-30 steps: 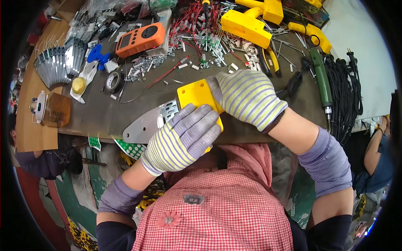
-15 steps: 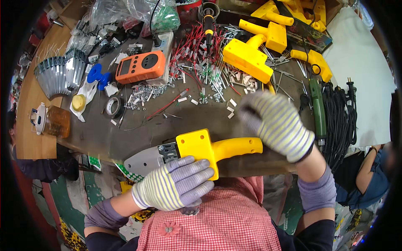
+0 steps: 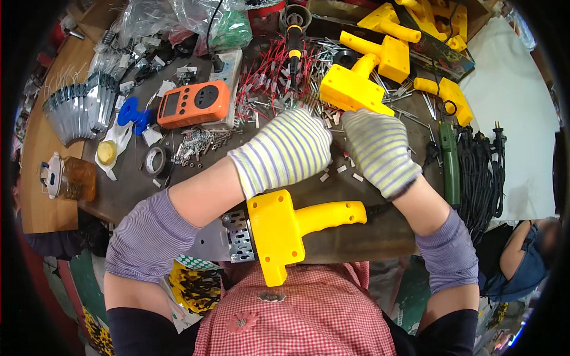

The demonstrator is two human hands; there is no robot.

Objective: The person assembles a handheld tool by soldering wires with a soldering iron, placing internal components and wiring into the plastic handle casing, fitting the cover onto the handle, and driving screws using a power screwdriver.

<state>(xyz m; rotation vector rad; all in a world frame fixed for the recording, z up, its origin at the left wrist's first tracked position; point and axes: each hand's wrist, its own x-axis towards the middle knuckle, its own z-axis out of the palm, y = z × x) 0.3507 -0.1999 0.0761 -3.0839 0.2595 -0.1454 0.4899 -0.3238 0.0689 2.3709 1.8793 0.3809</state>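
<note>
My left hand, in a striped knit glove, reaches over the small parts with its fingers curled closed. Beside it, my right hand, gloved alike, is also curled, at the near edge of a yellow plastic housing. Whatever either hand grips is hidden under the gloves. On the table's near edge lies a yellow-handled tool, untouched by my hands. A perforated metal bracket joins it to a grey flat plate, partly covered by my left arm. Small white blocks lie just below my hands.
An orange meter rests on a power strip near a tape roll. Red wires, screws and metal rods spread behind my hands. A screwdriver-like tool stands farther back. At right are a green tool and black cables.
My left hand has left the yellow-handled tool and moved up and right to the small parts. My right hand has shifted slightly. The tool has turned a little, its lower end now nearer me.
</note>
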